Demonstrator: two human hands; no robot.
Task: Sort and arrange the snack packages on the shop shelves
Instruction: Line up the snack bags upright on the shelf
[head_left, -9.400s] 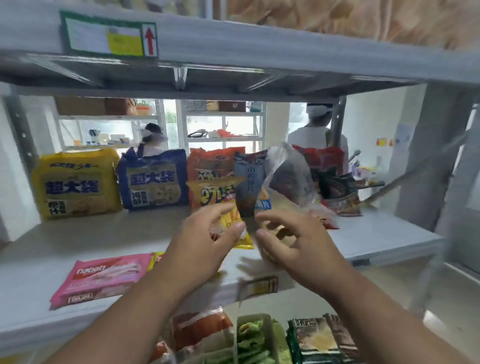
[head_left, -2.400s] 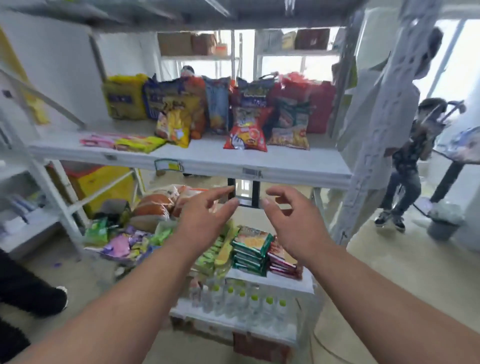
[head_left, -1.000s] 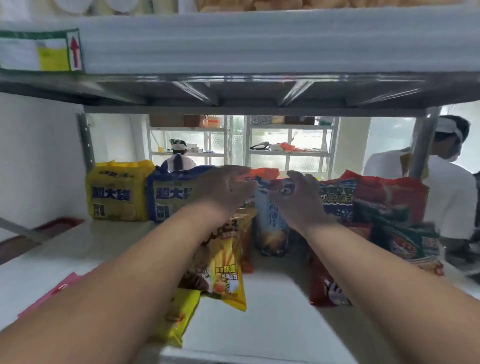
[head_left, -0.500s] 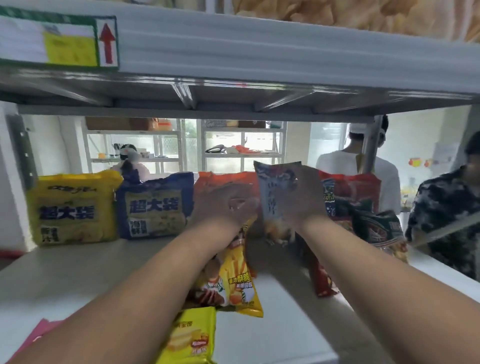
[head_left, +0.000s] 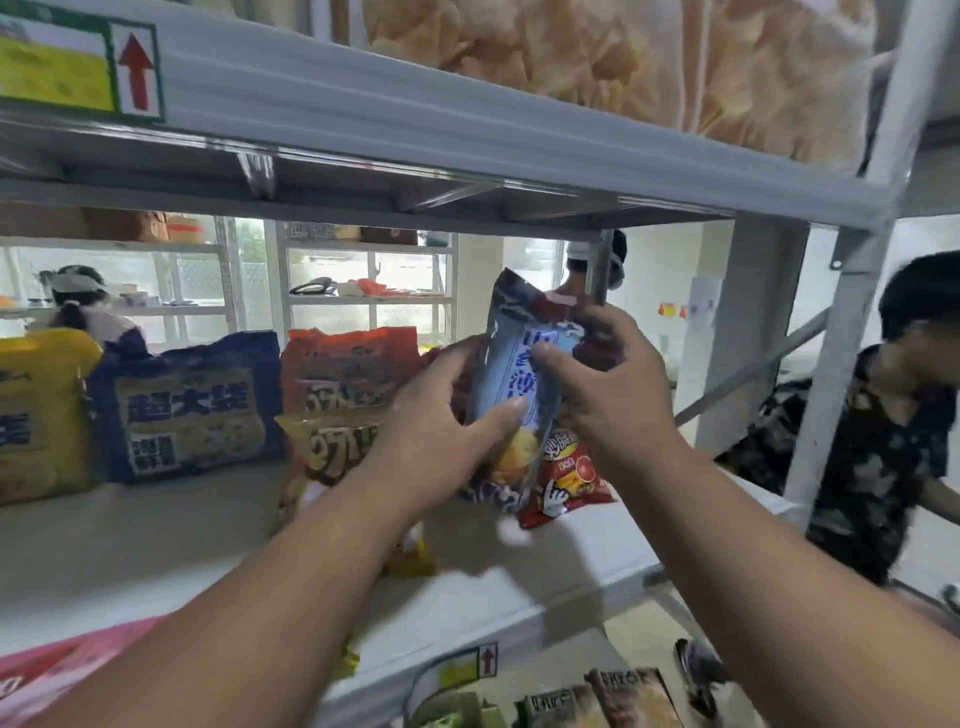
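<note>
I hold a tall blue chip bag (head_left: 519, 364) upright above the middle shelf (head_left: 156, 551). My left hand (head_left: 441, 431) grips its lower left side, thumb across the front. My right hand (head_left: 613, 395) grips its right edge. Below the bag a red snack bag (head_left: 569, 478) leans on the shelf. At the back stand a yellow multipack (head_left: 41, 415), a dark blue multipack (head_left: 192, 405) and an orange bag (head_left: 348, 364). A yellow-brown bag (head_left: 332, 447) leans in front of the orange one, partly hidden by my left arm.
A pink wafer pack (head_left: 57, 670) lies at the shelf's near left edge. The upper shelf (head_left: 467, 130) hangs close overhead, loaded with clear bags of chips (head_left: 597, 57). A grey upright post (head_left: 852, 322) stands at right, a person (head_left: 883, 441) beyond it. Packets (head_left: 597, 701) fill the shelf below.
Both hands have lifted the blue chip bag out of the back row, up and toward me. My view has shifted slightly to the right.
</note>
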